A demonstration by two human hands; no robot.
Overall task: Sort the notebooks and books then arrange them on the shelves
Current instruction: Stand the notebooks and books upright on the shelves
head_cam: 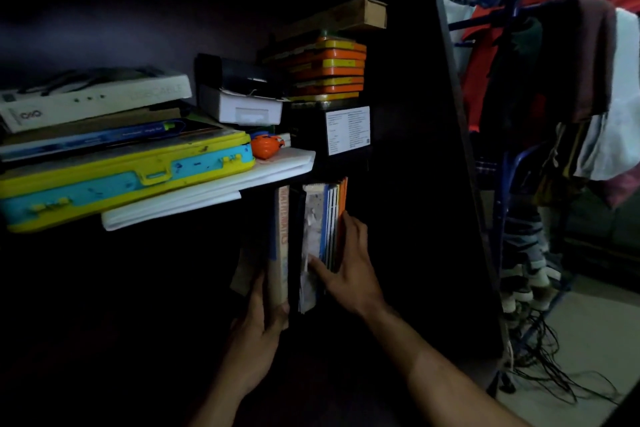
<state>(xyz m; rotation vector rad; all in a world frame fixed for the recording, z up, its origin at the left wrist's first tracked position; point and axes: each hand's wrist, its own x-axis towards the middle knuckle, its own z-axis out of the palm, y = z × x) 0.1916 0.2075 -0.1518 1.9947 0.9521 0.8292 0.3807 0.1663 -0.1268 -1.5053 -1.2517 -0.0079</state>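
Note:
In a dark lower shelf, several books stand upright. My left hand [260,326] grips a tall book with a brown spine and orange lettering [282,246], thumb on one side, fingers on the other. My right hand [349,270] holds a bundle of thin notebooks with blue, white and orange edges [329,218]; its thumb lies across their front edges and its fingers lie against the orange cover on the right. A dark gap separates the tall book from the notebooks.
On the shelf above lie a yellow and blue case [121,180], white folded sheets [207,194], stacked flat boxes [93,100], an orange toy [265,146] and orange and yellow tins [329,73]. A clothes rack [540,87] stands to the right, beyond the cabinet's side panel [415,149].

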